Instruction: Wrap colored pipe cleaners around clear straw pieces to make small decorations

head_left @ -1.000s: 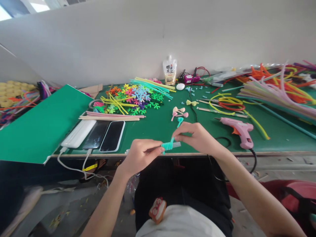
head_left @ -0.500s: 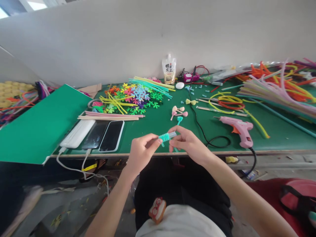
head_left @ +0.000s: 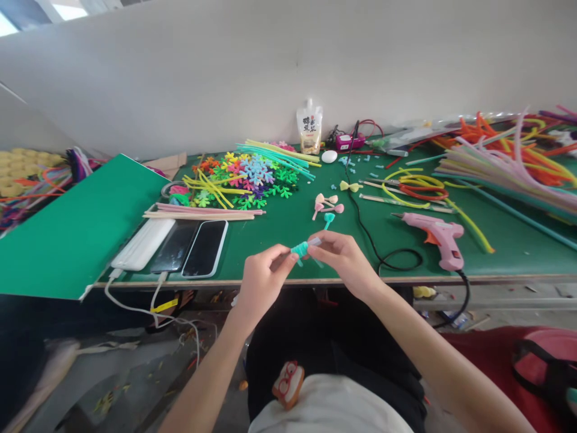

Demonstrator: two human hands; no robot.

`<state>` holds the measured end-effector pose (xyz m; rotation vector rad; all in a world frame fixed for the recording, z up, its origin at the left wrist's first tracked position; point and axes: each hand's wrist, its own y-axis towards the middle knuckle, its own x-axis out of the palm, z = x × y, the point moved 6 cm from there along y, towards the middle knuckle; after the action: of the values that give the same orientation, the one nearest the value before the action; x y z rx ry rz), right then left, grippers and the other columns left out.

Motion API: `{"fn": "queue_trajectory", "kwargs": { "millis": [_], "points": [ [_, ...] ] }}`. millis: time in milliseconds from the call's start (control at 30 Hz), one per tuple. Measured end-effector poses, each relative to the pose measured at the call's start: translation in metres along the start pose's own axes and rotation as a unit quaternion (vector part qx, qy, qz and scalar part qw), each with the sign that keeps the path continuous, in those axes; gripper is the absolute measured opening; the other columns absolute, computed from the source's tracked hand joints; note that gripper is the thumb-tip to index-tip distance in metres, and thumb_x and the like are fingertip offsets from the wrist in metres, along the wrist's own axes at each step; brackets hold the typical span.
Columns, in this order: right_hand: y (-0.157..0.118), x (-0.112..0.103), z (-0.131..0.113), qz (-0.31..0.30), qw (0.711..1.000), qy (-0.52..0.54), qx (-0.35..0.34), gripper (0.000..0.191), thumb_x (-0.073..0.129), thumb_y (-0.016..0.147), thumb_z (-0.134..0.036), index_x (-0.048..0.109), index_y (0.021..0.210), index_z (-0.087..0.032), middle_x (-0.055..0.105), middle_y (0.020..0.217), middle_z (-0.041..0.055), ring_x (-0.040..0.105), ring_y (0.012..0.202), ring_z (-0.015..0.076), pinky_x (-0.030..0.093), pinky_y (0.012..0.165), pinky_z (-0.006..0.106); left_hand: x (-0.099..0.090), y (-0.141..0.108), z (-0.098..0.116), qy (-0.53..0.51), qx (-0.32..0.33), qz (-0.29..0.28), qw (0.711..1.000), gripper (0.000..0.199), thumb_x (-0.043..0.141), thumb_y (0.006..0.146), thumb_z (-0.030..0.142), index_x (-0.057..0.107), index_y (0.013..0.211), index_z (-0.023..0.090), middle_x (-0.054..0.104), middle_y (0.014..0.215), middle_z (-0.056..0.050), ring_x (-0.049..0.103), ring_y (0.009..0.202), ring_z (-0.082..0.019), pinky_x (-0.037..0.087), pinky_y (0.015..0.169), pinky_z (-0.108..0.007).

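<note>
Centrally, over the near edge of the table (head_left: 261, 231), the person's left hand (head_left: 262, 275) pinches a turquoise coil (head_left: 299, 249) between thumb and fingers; the right hand (head_left: 347, 258) has its fingers closed at the clear rod (head_left: 314, 242) within. About the coil, wall (head_left: 202, 78) at twelve: phone (head_left: 205, 249), nine o'clock; glue gun (head_left: 435, 234), three; turquoise piece (head_left: 329, 218), one; snowflake-shaped pile (head_left: 255, 174), eleven; upright pouch (head_left: 309, 131), twelve.
</note>
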<state>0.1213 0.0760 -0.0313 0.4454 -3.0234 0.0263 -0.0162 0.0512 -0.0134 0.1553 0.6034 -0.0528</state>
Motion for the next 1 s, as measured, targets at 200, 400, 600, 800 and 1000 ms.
{"fn": "queue_trajectory", "kwargs": {
  "millis": [200,400,600,800,1000],
  "points": [
    [0.001,-0.004,-0.003,-0.018,0.998,-0.068,-0.002,0.020,0.062,0.069,-0.032,0.059,0.073,-0.013,0.050,0.060,-0.0021,0.043,0.054,0.0069,0.032,0.051,0.021,0.002,-0.003,0.005,0.111,0.035,-0.039,0.992,0.024,0.045,0.086,0.036,0.057,0.077,0.017,0.056,0.057,0.002,0.051,0.052,-0.010,0.035,0.051,-0.019],
    [0.001,-0.003,-0.010,-0.049,0.991,-0.128,-0.009,0.016,0.060,0.070,-0.029,0.060,0.073,-0.012,0.050,0.060,-0.0021,0.041,0.053,0.0065,0.032,0.050,0.020,0.000,-0.006,0.012,0.203,0.071,-0.047,0.976,0.021,0.044,0.088,0.032,0.059,0.082,0.019,0.062,0.066,-0.001,0.056,0.061,-0.012,0.035,0.058,-0.021],
    [0.003,-0.001,-0.007,-0.051,0.987,-0.151,-0.028,0.018,0.059,0.071,-0.032,0.060,0.072,-0.013,0.054,0.061,-0.0014,0.045,0.054,0.0078,0.034,0.050,0.021,-0.002,-0.001,0.017,0.258,0.093,-0.086,0.958,0.019,0.043,0.088,0.028,0.059,0.081,0.019,0.063,0.067,-0.002,0.057,0.061,-0.014,0.033,0.055,-0.022],
    [0.006,0.000,-0.006,-0.053,0.989,-0.137,-0.032,0.021,0.060,0.071,-0.034,0.060,0.074,-0.013,0.055,0.061,-0.0009,0.046,0.054,0.0078,0.034,0.049,0.021,0.002,0.005,0.015,0.196,0.079,-0.106,0.972,0.018,0.042,0.088,0.025,0.055,0.079,0.019,0.063,0.065,-0.002,0.059,0.060,-0.014,0.034,0.053,-0.021],
    [0.009,0.001,-0.013,-0.049,0.993,-0.110,-0.018,0.024,0.064,0.067,-0.037,0.060,0.071,-0.014,0.057,0.060,-0.0013,0.047,0.054,0.0082,0.037,0.051,0.022,0.004,0.010,0.016,0.130,0.070,-0.098,0.984,0.018,0.041,0.088,0.025,0.055,0.077,0.018,0.064,0.061,-0.001,0.061,0.059,-0.015,0.039,0.055,-0.021]
  ]
}}
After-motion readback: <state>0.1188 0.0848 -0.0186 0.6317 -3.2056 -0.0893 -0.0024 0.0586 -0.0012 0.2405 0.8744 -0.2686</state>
